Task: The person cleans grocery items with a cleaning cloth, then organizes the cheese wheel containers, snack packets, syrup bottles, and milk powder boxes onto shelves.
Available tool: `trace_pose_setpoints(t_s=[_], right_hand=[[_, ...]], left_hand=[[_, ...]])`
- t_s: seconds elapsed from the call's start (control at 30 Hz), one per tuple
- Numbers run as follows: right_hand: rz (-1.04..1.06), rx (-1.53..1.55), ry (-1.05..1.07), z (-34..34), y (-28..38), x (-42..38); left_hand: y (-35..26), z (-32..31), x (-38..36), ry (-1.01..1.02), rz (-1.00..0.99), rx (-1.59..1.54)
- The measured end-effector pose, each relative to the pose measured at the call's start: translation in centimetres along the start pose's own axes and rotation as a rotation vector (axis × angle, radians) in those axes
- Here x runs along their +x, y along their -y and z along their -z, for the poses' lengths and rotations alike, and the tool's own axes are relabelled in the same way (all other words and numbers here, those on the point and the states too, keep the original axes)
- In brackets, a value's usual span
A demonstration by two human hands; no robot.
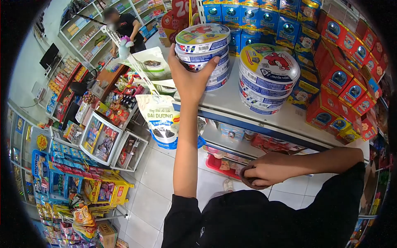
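My left hand (190,74) is wrapped round the near side of a stack of round cheese boxes (216,78) on the top shelf, thumb on the right side and fingers on the left. A second stack of round boxes (269,78), with a red cow on the lid, stands to the right of it. Lower down, in front of my body, my right hand (264,169) has its fingers curled round a brown object, which I cannot make out.
Red boxes (341,78) and blue boxes (252,20) line the shelf's back and right. Snack pouches (159,118) hang at its left end. The shelf edge (256,126) runs before me. A person (126,29) stands far back left.
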State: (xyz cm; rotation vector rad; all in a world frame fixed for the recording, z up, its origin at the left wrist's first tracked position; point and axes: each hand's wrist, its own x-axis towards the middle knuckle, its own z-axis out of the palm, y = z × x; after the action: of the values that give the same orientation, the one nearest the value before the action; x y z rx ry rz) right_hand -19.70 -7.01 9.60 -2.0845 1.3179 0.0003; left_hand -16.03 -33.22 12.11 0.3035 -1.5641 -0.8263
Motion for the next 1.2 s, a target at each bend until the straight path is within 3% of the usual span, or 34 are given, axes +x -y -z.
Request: trace_pose_setpoints(t_s=[0.27,0.3,0.43,0.53,0.57,0.7,0.93,0.97,1.2], right_hand=[[-0.003,-0.027,-0.011,-0.4,-0.1,0.0],[-0.002,-0.036,-0.017,-0.6,-0.3,0.0],[0.006,-0.035,-0.045,-0.8,-0.3,-0.1],[-0.002,-0.053,-0.052,-0.8,-0.2,-0.1],[0.004,-0.063,-0.062,-1.1,-0.4,-0.1],[0.057,-0.102,-0.160,-0.9,-0.1,-0.5],[-0.007,-0.218,-0.055,-0.9,-0.3,-0.3],[-0.004,-0.198,-0.047,-1.0,-0.4,-0.3],[-0.053,-0.230,0.000,-0.6,-0.2,-0.3]], left_hand=[[-1.5,0.1,-0.1,0.091,0.034,-0.135],[-1.1,-0.4,-0.5,-0.050,-0.062,-0.092],[-1.7,-0.6,0.0,-0.055,-0.287,0.017],[-1.5,-0.4,0.3,0.020,-0.152,0.112],[-1.3,-0.6,0.7,-0.077,-0.173,0.045],[-2.8,0.3,1.3,-0.041,-0.103,-0.001],[-4.6,2.6,2.9,0.135,0.225,-0.129],[-3.9,2.6,3.0,0.121,0.129,-0.122],[-4.7,2.8,2.7,0.128,0.131,-0.123]])
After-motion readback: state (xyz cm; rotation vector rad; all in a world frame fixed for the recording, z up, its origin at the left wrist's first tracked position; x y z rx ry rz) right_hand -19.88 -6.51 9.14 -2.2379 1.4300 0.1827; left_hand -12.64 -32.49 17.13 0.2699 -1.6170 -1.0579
